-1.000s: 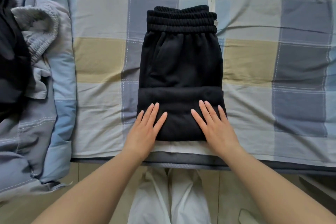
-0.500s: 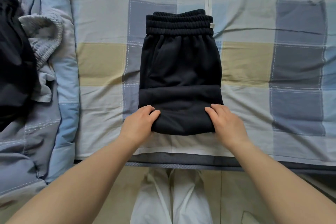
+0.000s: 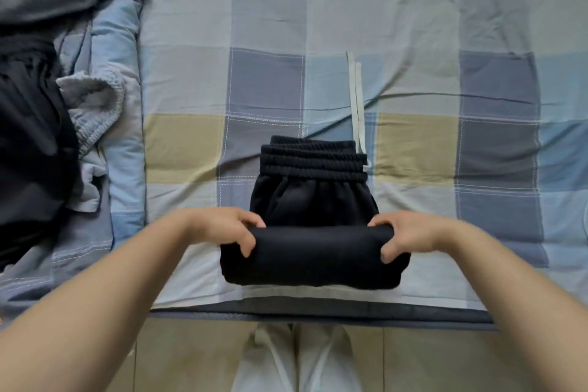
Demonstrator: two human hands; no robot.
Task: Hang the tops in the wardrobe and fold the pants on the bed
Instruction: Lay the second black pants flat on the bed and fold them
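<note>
The black pants point(image 3: 313, 200) lie near the front edge of the bed point(image 3: 413, 25); the left hand point(image 3: 227, 227) and right hand point(image 3: 410, 237) each grip an end of the folded lower part, fingers point(image 3: 246, 247) curled round it, waistband toward the far edge

Arms: both bare to the frame's edge — no sleeves, no watch, no rings showing.
Left hand point(image 3: 227, 227): bare, unadorned.
Right hand point(image 3: 410, 234): bare too.
Legs: white trousers point(image 3: 296, 360) with pale side stripes — just below the bed's edge point(image 3: 318, 315).
</note>
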